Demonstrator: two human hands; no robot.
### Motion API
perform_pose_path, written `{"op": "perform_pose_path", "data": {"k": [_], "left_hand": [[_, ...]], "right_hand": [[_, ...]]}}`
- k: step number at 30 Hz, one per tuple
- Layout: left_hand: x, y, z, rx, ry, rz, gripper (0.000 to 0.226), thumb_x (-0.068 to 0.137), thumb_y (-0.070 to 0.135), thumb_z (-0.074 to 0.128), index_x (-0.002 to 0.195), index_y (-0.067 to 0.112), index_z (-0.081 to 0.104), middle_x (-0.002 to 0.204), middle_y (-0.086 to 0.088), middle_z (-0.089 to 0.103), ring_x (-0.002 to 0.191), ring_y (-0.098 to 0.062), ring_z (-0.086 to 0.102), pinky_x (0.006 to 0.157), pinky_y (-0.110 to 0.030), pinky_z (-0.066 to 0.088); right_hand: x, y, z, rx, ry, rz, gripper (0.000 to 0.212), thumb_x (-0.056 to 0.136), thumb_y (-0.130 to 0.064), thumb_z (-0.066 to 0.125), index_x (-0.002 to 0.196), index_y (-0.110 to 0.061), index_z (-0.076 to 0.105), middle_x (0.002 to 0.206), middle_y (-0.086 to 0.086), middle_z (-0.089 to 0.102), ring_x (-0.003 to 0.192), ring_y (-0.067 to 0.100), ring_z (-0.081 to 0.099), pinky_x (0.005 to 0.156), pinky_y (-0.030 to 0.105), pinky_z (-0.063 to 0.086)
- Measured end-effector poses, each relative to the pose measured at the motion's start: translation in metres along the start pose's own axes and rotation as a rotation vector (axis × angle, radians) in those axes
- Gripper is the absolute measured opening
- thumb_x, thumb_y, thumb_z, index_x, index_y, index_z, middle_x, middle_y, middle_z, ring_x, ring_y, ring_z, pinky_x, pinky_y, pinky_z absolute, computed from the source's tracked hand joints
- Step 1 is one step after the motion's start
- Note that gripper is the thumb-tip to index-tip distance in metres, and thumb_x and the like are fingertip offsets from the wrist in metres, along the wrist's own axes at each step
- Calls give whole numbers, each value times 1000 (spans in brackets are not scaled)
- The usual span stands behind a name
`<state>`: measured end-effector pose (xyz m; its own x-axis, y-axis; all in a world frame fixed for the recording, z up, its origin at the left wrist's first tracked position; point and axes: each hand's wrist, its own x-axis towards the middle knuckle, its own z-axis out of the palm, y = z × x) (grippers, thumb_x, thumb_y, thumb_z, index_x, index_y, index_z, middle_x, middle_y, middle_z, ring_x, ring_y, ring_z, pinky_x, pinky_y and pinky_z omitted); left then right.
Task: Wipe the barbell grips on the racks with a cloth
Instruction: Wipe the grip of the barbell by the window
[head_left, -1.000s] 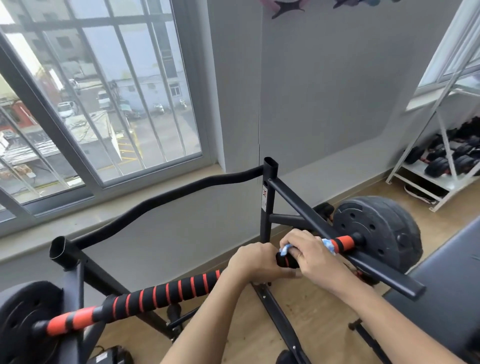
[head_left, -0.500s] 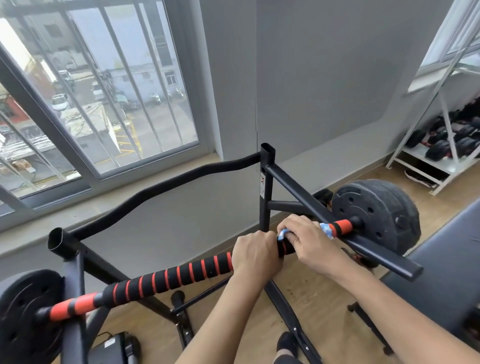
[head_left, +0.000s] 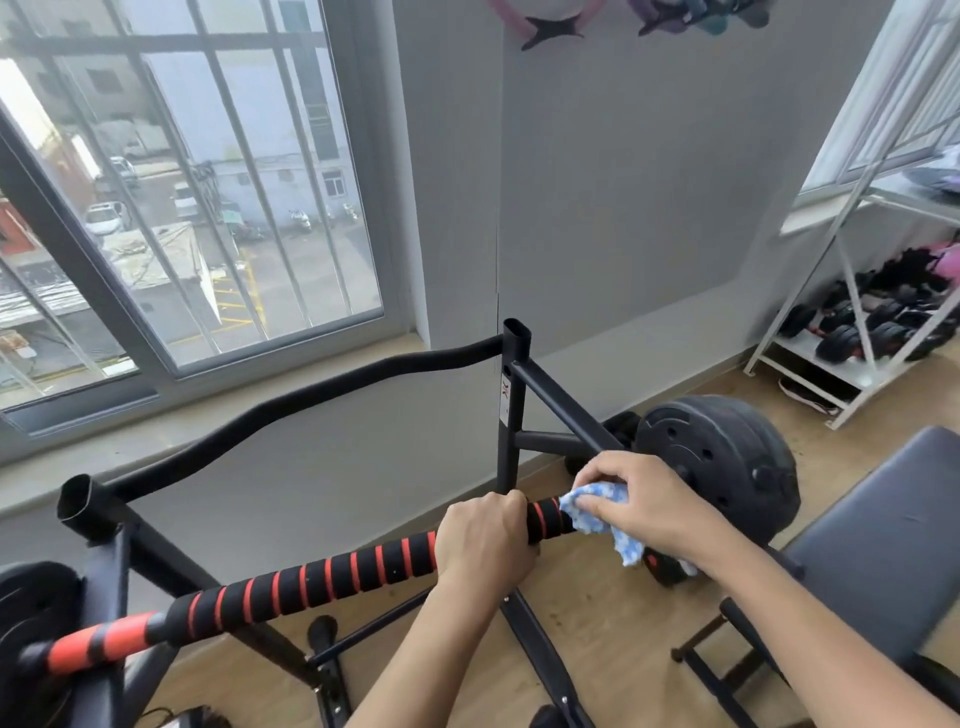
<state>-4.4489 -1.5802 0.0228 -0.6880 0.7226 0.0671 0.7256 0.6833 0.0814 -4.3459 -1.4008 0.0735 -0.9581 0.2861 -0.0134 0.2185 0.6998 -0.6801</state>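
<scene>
I see my left hand (head_left: 485, 540) wrapped tight around the barbell grip (head_left: 311, 584), fingers curled over the top of the black foam with red rings, just left of the bar's middle. My right hand (head_left: 649, 506) sits just beside it to the right, fingers pressed together on a blue-and-white cloth (head_left: 597, 512), pinching the cloth against the bar; a loose corner of the cloth hangs below the bar. The two hands are near but not touching; a short stretch of striped foam shows between them. The bar runs from lower left to upper right across the black rack (head_left: 511, 415). Its left end turns orange and meets a black weight plate (head_left: 31, 618) at the frame edge. On the right, past my hand, a second weight plate (head_left: 722, 462) sits on the bar; how the bar joins it is hidden by my wrist, so I cannot tell. A dark padded bench (head_left: 883, 525) lies at right. Behind the rack, a curved black bar (head_left: 291, 402) spans the uprights. Farther off, a barred window (head_left: 182, 208) at left, and a white shelf (head_left: 852, 364) with dumbbells at far right.
</scene>
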Motion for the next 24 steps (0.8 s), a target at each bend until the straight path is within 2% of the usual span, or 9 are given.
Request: {"op": "perform_pose_path", "data": {"k": [4,7,10,12,14,18,21,23,24], "left_hand": [[-2,1,0,23,26,-3,19,98,37,57,93,23,46,90,-1,67,72,-27,60,62,-34,41],[-3,1,0,33,55,5,16,98,37,57,98,22,52,91,0,68,78,-26,66,63,-34,41],[-2,0,7,23,94,16,19,95,39,62,98,22,55,88,2,68,78,-26,68,63,-34,43],[-6,0,14,35,135,19,22,82,31,75,85,22,56,72,2,65,62,-23,64,57,-33,43],[-7,-2,29,98,211,62,31,66,14,82,71,22,52,57,2,56,47,-21,53,49,-32,37],[-10,3,41,226,310,86,31,71,5,77,74,22,52,61,3,50,52,-20,48,53,-33,34],[-10,6,27,88,167,48,26,79,27,76,94,22,55,77,4,61,65,-23,60,60,-35,39],[0,-8,10,-55,-72,83,33,86,51,66,105,27,54,88,5,66,76,-25,64,66,-35,48],[8,-17,1,-132,-188,108,35,85,60,63,102,30,54,87,7,66,76,-23,63,67,-35,52]], "right_hand": [[2,-2,17,12,-29,-74,6,85,-29,78,87,-31,73,91,-16,68,91,2,66,82,18,51],[7,-4,26,-45,31,-78,7,84,-29,76,82,-31,69,86,-16,66,86,2,64,74,16,50],[7,-4,32,-59,96,-76,11,83,-24,73,76,-26,64,80,-14,64,79,5,62,69,22,49],[5,-4,40,-77,155,-76,14,82,-24,70,74,-25,59,78,-13,61,76,8,60,67,28,50],[5,-3,48,-123,211,-72,16,83,-25,67,75,-27,53,78,-14,57,76,9,58,68,30,49],[12,-2,50,-158,215,-21,21,85,-26,67,74,-28,48,77,-14,55,73,8,55,70,27,40],[17,-4,40,-84,113,70,15,83,-27,65,74,-24,54,71,-10,59,67,7,55,63,27,44],[18,-6,34,-68,56,86,12,83,-26,66,74,-23,58,72,-9,62,66,6,55,61,24,44],[18,-7,31,-76,26,86,12,84,-26,66,74,-23,58,73,-9,62,66,5,55,60,22,42]]}}
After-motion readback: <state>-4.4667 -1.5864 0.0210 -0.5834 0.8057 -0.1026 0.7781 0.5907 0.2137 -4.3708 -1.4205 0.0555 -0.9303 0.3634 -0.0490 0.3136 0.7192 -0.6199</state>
